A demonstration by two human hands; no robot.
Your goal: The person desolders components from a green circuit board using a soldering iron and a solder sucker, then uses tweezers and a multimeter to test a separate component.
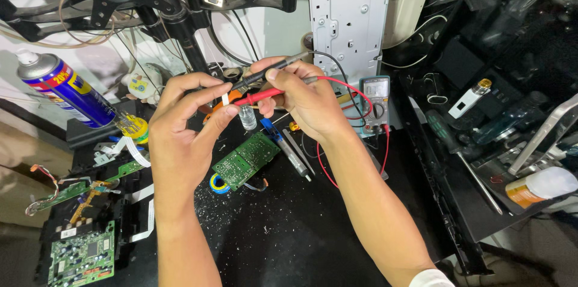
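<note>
Now, hands: I see both raised over the middle of the counter (313, 245), close together, fingertips nearly meeting.
Left hand (183, 127): closed in a pinch; thumb and forefinger grip a small pale component (225, 99) at its tips.
Right hand (301, 97): closed around two meter probes, held like chopsticks and pointing left at the pinched part.
Red probe (260, 96): its tip sits at the left fingertips, just beside the component; I cannot tell whether it touches.
Black probe (265, 74): runs above the red one, its tip near the same spot.
Leads: red and black wires loop from the right hand back to the multimeter (376, 103), which stands to the right, far side, against a grey metal chassis (348, 16).
Under the hands: a small clear bottle (247, 117), a green circuit board (246, 160) tilted on the dark counter, and a soldering iron (289, 151) lying just right of it.
Left side: a blue and yellow spray can (63, 89) lying tilted, and more green boards (82, 255) at the near left corner.
Right side: a long screwdriver (460, 157) on a black tray.
</note>
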